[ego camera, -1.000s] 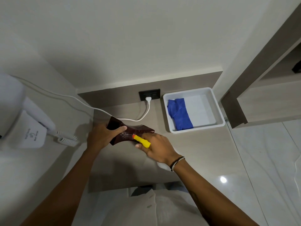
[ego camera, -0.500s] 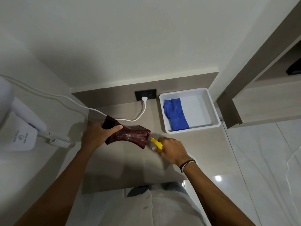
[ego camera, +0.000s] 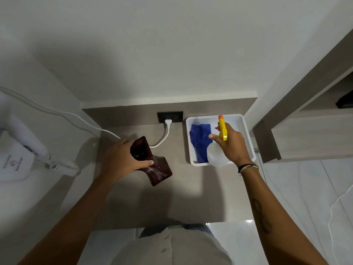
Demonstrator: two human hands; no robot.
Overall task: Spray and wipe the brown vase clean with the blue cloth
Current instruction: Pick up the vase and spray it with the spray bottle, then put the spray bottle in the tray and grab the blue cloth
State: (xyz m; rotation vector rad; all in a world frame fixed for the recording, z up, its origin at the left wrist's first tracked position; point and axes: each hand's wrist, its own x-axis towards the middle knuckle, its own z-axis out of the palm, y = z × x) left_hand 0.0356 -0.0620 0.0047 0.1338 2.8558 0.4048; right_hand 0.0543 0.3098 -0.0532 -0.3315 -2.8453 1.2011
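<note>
Left hand [ego camera: 122, 159] grips the brown vase [ego camera: 150, 162] (tilted) at frame centre. Right hand [ego camera: 232, 145] is closed around the spray bottle [ego camera: 219, 142] over the white tray [ego camera: 246, 131], blue cloth [ego camera: 199, 141] inside.

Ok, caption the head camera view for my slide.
Left hand grips brown vase; right hand carries spray bottle over tray with blue cloth.

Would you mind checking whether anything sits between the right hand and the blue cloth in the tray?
Only what it carries: the right hand grips the spray bottle above the white tray, and the bottle's body overlaps the blue cloth. Nothing else visible lies between them.
</note>
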